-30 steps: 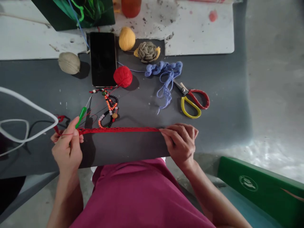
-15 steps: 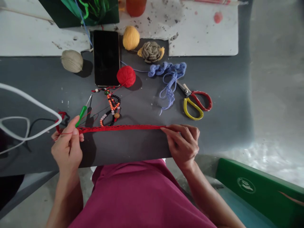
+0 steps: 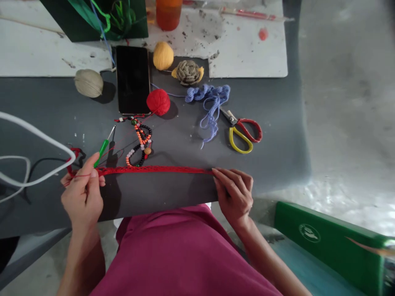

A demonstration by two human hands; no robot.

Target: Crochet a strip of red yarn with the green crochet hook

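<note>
A red crocheted strip (image 3: 157, 169) is stretched sideways between my two hands, along the front of the dark table. My left hand (image 3: 82, 193) pinches its left end, with a green-handled crochet hook (image 3: 102, 151) sticking up from the same grip, metal tip pointing away. My right hand (image 3: 235, 191) pinches the strip's right end between thumb and fingertips. Thin red yarn runs from near my left hand toward a red yarn ball (image 3: 158, 102). Just beyond the strip lies a beaded string (image 3: 142, 142) in orange, black and white.
Scissors (image 3: 243, 133), blue crochet work (image 3: 212, 100), a black phone (image 3: 132, 80), a yellow yarn ball (image 3: 163, 56), a beige ball (image 3: 89, 83) and a crocheted rose (image 3: 188, 72) lie farther back. A white cable (image 3: 40, 131) loops at left. A green box (image 3: 327, 238) stands at lower right.
The whole view has shifted, with the table items sitting further left in it. Both hands still hold the red strip taut, and the hook stays in my left hand.
</note>
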